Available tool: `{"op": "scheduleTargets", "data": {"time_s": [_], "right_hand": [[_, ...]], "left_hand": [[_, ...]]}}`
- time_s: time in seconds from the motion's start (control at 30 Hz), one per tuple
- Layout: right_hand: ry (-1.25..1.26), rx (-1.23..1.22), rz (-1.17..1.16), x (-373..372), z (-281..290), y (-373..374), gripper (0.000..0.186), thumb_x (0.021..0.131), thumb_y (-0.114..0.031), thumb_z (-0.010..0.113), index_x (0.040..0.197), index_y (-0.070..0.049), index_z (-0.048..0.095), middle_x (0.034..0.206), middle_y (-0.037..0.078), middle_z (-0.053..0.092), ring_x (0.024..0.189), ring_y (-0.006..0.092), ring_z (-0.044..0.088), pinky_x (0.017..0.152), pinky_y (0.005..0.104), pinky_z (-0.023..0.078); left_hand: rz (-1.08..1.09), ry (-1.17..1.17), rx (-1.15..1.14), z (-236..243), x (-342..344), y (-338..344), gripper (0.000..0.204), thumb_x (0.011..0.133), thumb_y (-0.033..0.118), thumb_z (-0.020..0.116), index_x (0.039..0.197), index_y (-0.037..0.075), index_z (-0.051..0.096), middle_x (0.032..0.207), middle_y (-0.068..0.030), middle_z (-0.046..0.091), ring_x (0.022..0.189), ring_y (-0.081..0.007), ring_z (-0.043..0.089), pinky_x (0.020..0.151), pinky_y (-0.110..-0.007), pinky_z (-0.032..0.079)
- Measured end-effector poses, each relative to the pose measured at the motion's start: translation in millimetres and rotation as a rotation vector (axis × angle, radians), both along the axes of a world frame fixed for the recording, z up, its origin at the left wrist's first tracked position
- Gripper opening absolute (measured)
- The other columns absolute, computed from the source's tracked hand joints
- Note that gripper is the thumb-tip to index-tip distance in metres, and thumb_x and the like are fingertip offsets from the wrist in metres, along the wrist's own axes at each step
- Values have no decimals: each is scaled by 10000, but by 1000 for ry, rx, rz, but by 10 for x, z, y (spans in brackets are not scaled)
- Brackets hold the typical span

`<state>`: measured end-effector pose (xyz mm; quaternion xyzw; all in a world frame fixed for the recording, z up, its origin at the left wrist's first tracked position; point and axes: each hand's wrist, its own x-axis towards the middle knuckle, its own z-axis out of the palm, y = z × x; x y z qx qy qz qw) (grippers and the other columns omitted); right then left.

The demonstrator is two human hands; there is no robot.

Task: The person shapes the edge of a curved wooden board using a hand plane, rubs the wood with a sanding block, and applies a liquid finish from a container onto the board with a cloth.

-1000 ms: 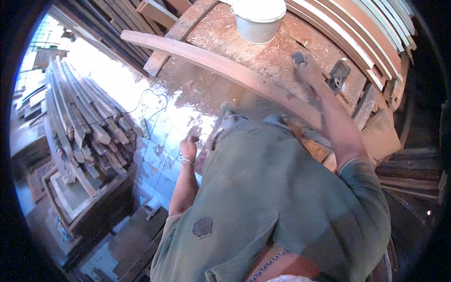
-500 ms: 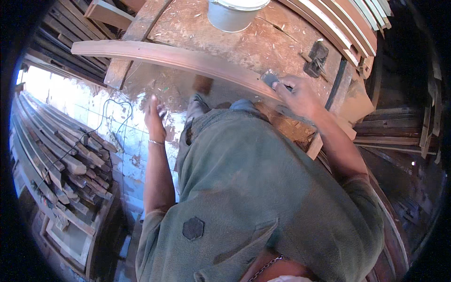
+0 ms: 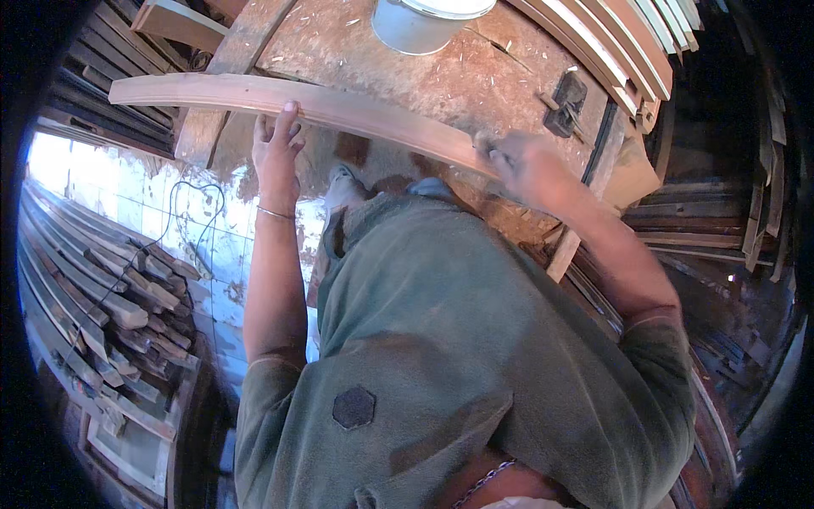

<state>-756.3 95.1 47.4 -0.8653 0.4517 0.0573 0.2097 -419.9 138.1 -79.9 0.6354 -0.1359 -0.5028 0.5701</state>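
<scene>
A long pale reddish wooden strip with a moulded edge crosses the wooden workbench. My left hand reaches to its near edge left of the middle, fingertips touching it, fingers apart. My right hand, blurred, is closed on a small dark pad against the strip's right part. Behind that hand lies a dark block-shaped tool with a wooden piece. A white bucket stands at the back of the bench.
Stacks of boards line the back right, with darker planks lower right. More timber leans at upper left. Long rough sticks are piled at left, beside a pale tiled floor with a loose cable.
My left hand has risen from low beside my body to the strip's edge. My right hand came down with the pad from the bench top onto the strip, and is now blurred there.
</scene>
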Motion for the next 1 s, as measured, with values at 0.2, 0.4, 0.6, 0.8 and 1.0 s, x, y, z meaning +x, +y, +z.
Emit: {"op": "scheduleTargets", "data": {"time_s": [0.2, 0.4, 0.6, 0.8, 1.0], "right_hand": [[92, -248, 523, 58, 163, -160, 207, 826, -150, 582, 946, 16, 613, 753, 149, 591, 701, 339, 583, 629, 422, 479], [-384, 680, -707, -2, 67, -177, 178, 872, -176, 586, 933, -8, 598, 737, 73, 611, 589, 207, 583, 548, 319, 465], [-509, 631, -652, 1197, -27, -210, 283, 894, -273, 601, 834, 0, 646, 702, 19, 590, 630, 79, 515, 569, 261, 420], [-390, 275, -114, 2522, -175, -563, 311, 867, -280, 547, 993, -25, 672, 767, 183, 626, 702, 227, 608, 676, 338, 477], [-263, 257, -75, 2780, -238, -682, 319, 874, -266, 566, 877, 40, 658, 609, 108, 573, 586, 121, 511, 584, 329, 452]], "left_hand": [[-31, -32, 45, -25, 88, 0, 927, 795, 355, 727, 1436, -53, 195, 1162, -118, 599, 1075, -233, 575, 815, -302, 447], [-48, -47, -22, -44, 94, 14, 902, 797, 369, 718, 1428, -54, 231, 1131, -98, 587, 989, -181, 575, 743, -279, 449], [251, 280, -11, -24, 295, 45, 509, 882, 359, 630, 1240, 15, 519, 986, -51, 598, 822, -127, 550, 694, -270, 455], [409, -295, -131, -106, 1041, -119, 363, 846, 296, 698, 1011, 7, 552, 887, -56, 587, 748, -103, 566, 626, -232, 467], [273, -203, -52, -54, 1360, -307, 683, 663, 388, 848, 1053, -62, 512, 903, -78, 553, 765, -127, 554, 668, -233, 479]]}}
